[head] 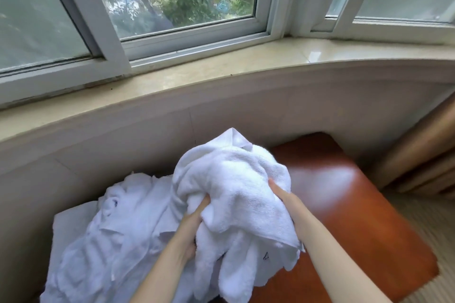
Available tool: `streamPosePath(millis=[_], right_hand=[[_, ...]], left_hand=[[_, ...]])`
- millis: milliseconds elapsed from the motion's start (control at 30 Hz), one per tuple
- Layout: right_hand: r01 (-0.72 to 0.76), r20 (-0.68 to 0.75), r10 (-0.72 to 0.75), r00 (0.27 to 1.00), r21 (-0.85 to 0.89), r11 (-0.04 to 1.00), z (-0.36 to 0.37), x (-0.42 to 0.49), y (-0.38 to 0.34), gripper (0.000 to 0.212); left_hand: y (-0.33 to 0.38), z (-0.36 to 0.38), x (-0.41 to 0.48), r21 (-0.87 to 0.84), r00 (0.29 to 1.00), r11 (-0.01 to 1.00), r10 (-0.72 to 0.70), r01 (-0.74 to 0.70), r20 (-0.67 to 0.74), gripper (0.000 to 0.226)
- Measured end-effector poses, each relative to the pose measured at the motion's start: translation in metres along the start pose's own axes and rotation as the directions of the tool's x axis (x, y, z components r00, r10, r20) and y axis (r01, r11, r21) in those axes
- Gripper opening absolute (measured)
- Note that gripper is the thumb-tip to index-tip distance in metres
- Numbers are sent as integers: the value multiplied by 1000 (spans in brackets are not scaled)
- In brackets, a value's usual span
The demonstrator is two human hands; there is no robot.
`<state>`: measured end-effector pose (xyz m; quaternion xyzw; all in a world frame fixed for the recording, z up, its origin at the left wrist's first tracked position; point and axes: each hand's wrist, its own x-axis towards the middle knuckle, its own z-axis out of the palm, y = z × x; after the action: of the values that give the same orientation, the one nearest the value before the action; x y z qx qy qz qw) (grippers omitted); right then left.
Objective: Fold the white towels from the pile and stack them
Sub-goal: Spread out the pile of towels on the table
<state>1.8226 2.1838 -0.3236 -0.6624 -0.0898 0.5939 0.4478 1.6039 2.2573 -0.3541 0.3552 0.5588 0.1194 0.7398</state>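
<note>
1. The left hand (194,221) is closed on a bunched fold of a white towel (236,194), its fingers sunk into the terry near the cloth's lower middle.
2. The right hand (283,194) grips the same towel from the other side, with the fingertips pressed into the pile and partly hidden by a drape of cloth.
3. The towel is held crumpled between both hands, raised above the wooden table (357,204). One hemmed corner (236,138) pokes up at the far side, and loose ends hang down toward the person.
4. The pile of white towels (105,229) lies heaped just to the left, touching the held towel's hanging side. It covers the table's left part, below the wall under the window sill (221,69).
5. The glossy right part of the table shows no folded stack in view.
6. The step in hand appears to be taking one towel from the pile, with no folding yet begun.
7. The next move likely calls for finding two corners of one edge, perhaps starting from the raised corner, and shaking the towel open. It can then be spread over the bare tabletop for the first fold.
</note>
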Motion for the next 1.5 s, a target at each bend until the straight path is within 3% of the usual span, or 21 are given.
streamPosePath(millis=[133,233,367,500,633,767,900,1133,1233,1300,1400,1500], right_hand=[[-29,6,29,1000,-51,998,-35,49,10,67],[-33,21,36,999,-121,992,-51,95,28,62],[-57,-32,49,998,-289,956,-62,143,62,60],[-115,48,140,989,-344,932,-53,160,92,54],[-143,112,197,974,-368,919,-34,151,112,57],[-127,141,200,970,-408,904,-18,140,110,55],[-66,146,146,978,-451,890,5,132,90,52],[13,200,105,974,-514,858,113,128,80,44],[-13,189,134,973,-533,846,167,129,99,61],[-56,170,181,969,-561,826,193,131,119,82],[-98,158,219,963,-551,829,220,135,157,105],[-98,97,174,980,-527,844,237,143,187,120]], left_hand=[[-13,26,44,-222,983,972,37,-78,-182,42],[-33,29,79,-282,962,953,31,-111,-273,41],[-66,22,113,-60,918,998,-8,-17,-397,44],[-85,30,129,140,936,983,-66,121,-347,51],[-95,43,124,153,955,970,-147,191,-258,51],[-95,28,110,112,940,970,-174,214,-292,41],[-89,-20,88,92,896,985,-94,148,-434,34],[-76,-148,37,190,718,980,174,-59,-674,26],[-78,-207,23,258,631,965,226,-42,-742,42],[-83,-240,17,293,597,956,228,13,-769,67],[-97,-276,19,192,619,981,150,1,-771,105],[-113,-300,38,142,681,982,21,123,-732,114]])
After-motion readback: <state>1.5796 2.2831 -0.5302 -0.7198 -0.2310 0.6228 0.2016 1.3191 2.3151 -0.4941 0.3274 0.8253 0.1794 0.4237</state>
